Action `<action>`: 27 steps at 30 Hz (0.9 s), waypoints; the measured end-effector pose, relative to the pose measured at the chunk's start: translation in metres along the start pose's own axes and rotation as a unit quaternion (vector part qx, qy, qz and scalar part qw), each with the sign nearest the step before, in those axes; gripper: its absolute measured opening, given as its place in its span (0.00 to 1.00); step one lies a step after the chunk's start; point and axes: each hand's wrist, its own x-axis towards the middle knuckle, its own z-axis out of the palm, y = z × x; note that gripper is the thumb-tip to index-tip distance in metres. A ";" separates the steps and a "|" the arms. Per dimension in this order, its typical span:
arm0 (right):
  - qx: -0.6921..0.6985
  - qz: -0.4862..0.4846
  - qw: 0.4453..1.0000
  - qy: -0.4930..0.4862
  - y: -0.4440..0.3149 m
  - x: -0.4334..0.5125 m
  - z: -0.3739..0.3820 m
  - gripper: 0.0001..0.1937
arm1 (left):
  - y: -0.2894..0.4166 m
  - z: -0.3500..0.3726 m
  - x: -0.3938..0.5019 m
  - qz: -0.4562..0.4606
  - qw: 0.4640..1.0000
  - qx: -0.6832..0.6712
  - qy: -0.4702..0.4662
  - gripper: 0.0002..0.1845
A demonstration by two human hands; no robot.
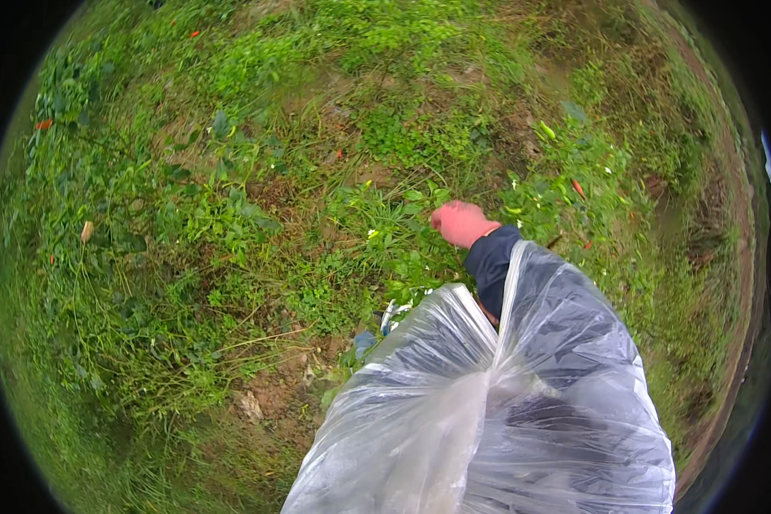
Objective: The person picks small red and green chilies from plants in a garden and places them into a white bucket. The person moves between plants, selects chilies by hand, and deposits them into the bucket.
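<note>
My right hand, in a pink glove with a dark sleeve, reaches low into a leafy chili pepper plant. Its fingers curl downward, and the back of the hand hides whether anything is between them. Just right of it, a second chili plant bears a red chili, a green chili and small white flowers. A clear plastic rain cape drapes over my body and upper arm. My left hand is out of view.
Weeds and chili plants spread to the left, with a red chili at the far edge. A whitish object, perhaps a shoe, shows beside the cape. Brown soil lies lower left; a dirt strip curves along the right.
</note>
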 end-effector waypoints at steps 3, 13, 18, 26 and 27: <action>-0.011 -0.016 1.000 -0.014 0.011 0.014 0.037 0.14 | -0.002 -0.009 -0.002 -0.029 0.998 -0.026 -0.049 0.20; 0.095 0.010 0.994 0.061 0.039 0.032 0.080 0.16 | -0.038 -0.093 -0.033 -0.267 0.921 -0.181 -0.218 0.20; 0.158 0.016 0.984 0.076 0.048 0.020 0.087 0.15 | -0.096 -0.101 -0.049 -0.197 0.509 -0.783 0.299 0.20; 0.117 -0.078 0.980 0.142 0.038 0.019 0.083 0.14 | -0.112 -0.080 -0.014 -0.165 0.491 -0.796 0.315 0.27; 0.116 -0.069 0.982 0.135 0.038 0.017 0.081 0.14 | -0.112 -0.081 -0.012 -0.168 0.482 -0.802 0.310 0.26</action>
